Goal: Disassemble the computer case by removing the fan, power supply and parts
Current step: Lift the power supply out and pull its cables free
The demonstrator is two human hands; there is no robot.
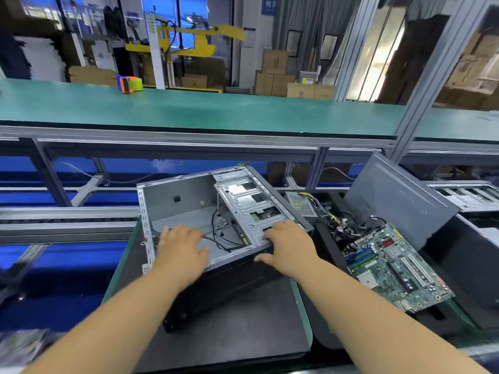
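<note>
An open computer case (189, 206) stands tilted on a dark mat, its grey inside nearly bare apart from a few black cables (224, 238) and a metal drive cage (251, 206). My left hand (182, 248) lies over the near edge of the case, fingers spread inside it. My right hand (287, 245) grips the near right corner by the drive cage, thumb on the black outer wall. To the right lie a green motherboard (391, 263), a power supply (302, 205) with its wire bundle, and a grey side panel (399, 201).
The dark mat (243, 327) rests on a green-edged pallet. A green shelf (216, 109) runs across above, with an orange tape dispenser (129, 83) on it. Another case (467, 195) sits at far right. Conveyor rails lie to the left.
</note>
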